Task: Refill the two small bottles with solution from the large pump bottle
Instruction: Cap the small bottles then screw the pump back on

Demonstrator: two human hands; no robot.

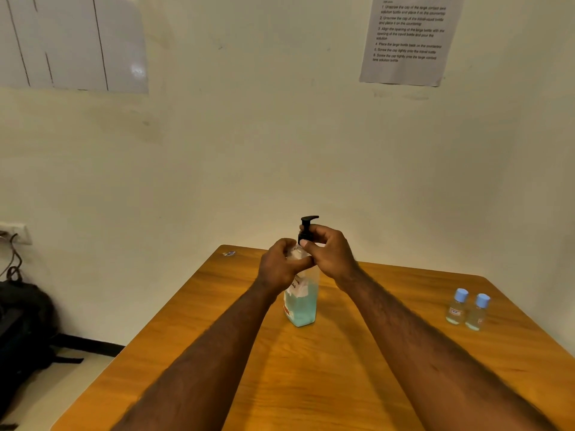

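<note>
The large clear pump bottle (300, 306) stands upright in the middle of the wooden table (342, 384), about a third full of blue-green liquid. My left hand (281, 269) grips its shoulder from the left. My right hand (329, 255) pinches the collar of the black pump head (308, 227) at the top. Two small bottles with light blue caps stand side by side at the right of the table: the left one (456, 307) and the right one (477, 312). Both are capped and hold pale liquid.
A printed instruction sheet (410, 38) hangs on the wall at upper right. A dark backpack (21, 328) lies on the floor left of the table, below a wall socket (15, 233) with cables. A small scrap (229, 253) sits at the table's far left corner.
</note>
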